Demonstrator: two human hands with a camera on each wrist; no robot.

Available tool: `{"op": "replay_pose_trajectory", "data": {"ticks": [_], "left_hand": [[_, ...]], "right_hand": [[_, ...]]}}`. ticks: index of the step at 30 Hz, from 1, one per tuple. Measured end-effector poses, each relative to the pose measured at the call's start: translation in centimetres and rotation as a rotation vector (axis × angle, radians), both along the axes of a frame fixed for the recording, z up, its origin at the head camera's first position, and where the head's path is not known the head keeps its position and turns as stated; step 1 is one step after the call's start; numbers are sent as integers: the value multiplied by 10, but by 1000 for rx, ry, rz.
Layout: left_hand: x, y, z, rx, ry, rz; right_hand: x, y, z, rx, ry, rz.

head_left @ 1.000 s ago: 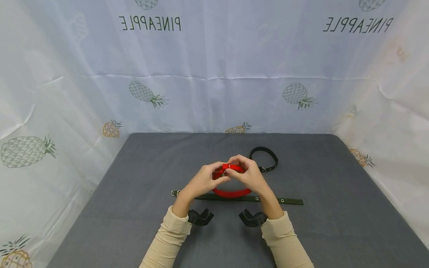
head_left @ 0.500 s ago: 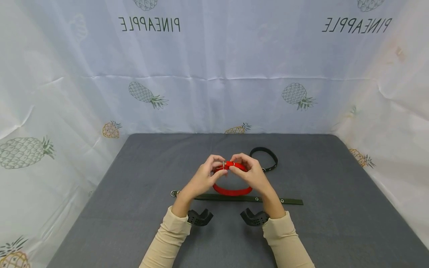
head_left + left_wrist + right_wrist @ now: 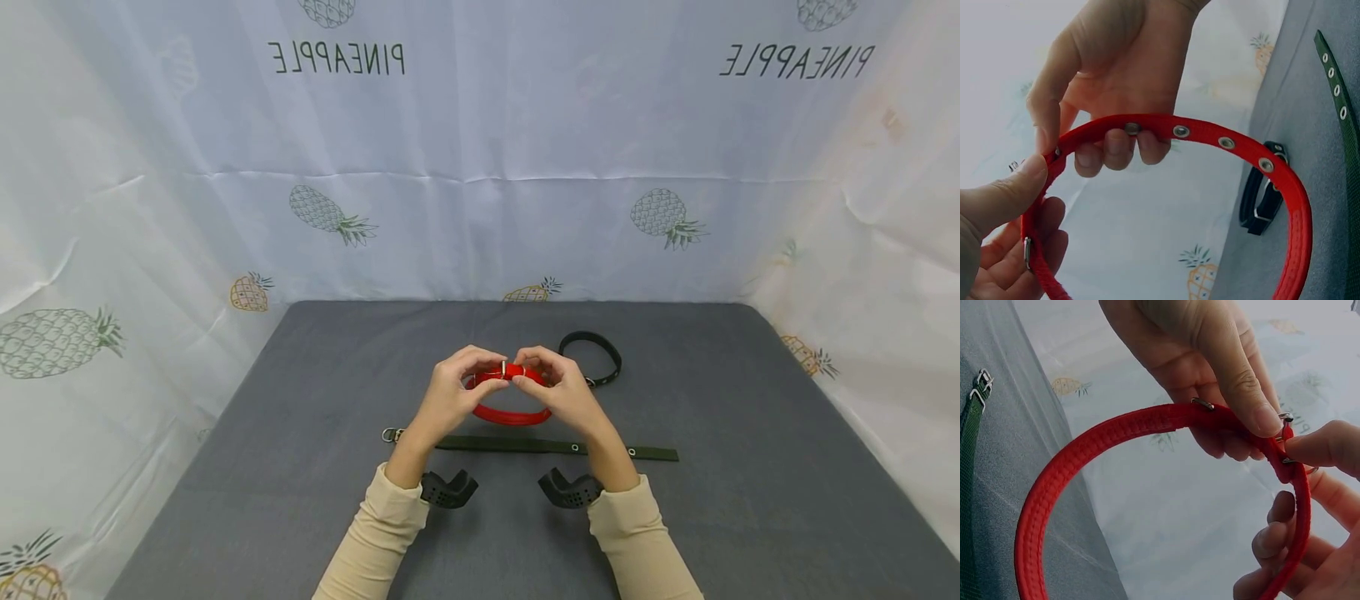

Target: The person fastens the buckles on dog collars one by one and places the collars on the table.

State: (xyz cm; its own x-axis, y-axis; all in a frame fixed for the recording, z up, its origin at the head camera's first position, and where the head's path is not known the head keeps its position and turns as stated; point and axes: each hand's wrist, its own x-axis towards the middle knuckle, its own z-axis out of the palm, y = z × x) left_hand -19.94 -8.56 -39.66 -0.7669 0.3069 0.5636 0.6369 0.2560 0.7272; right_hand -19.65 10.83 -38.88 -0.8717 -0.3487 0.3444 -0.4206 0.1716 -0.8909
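A red collar (image 3: 512, 419) with metal eyelets is bent into a loop and held up above the table between both hands. My left hand (image 3: 450, 387) pinches it by the metal buckle (image 3: 503, 368); the left thumb (image 3: 1263, 419) presses on the strap there. From the other side my right hand (image 3: 566, 396) pinches the collar close to the buckle, several fingers curled under the strap. In the left wrist view a row of eyelets (image 3: 1227, 143) runs along the collar beyond the right fingers. Fingertips partly hide where the strap meets the buckle.
A dark green strap (image 3: 510, 445) with eyelets lies flat on the grey table (image 3: 300, 517), below the hands. Behind the right hand lies a looped black collar (image 3: 617, 358). A white pineapple-print curtain (image 3: 465, 233) surrounds the table. A black device (image 3: 450, 489) sits at each wrist.
The fingers have shifted along the collar, so its buckle shows more clearly. The left hand has edged left, and the loop's lower part has moved slightly up and left.
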Motion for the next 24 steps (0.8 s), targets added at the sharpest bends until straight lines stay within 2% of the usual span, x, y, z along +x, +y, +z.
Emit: {"op": "replay_pose_trajectory", "data": {"ticks": [9,16,24], "left_hand": [[1,1,1,-30,-7,-5],[2,3,0,-49,-44,-14],[3,3,1,57,-193,-53]], "right_hand": [[-2,0,-4,2,15,20],[-2,-1,-5,-16,40,30],[-1,0,-2,-40,-17,-12]]}}
